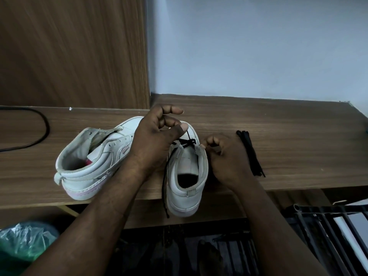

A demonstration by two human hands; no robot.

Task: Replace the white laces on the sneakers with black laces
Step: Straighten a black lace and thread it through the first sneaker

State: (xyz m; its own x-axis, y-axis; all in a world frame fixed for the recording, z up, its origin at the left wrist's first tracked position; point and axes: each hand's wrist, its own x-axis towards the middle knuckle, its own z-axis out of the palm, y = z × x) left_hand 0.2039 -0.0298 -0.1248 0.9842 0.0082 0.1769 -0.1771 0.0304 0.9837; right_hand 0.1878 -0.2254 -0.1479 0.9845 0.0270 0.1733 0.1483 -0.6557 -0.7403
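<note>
One white leather high-top sneaker (93, 162) lay centre-left, unlaced, toe toward upper right. The second white high-top sneaker (187, 176) stood at centre, heel toward the bottom edge. A thin black lace (186, 141) crossed its front eyelets, one end trailing down its left side. A bundled black lace (251, 154) lay right of centre.

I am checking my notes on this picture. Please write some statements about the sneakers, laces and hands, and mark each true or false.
1. The left hand pinches the black lace. True.
2. The left sneaker has white laces. False: no lace shows in it.
3. A lace bundle lies right of the right hand. True.
4. The right sneaker lies on its side. False: it stands upright.
</note>
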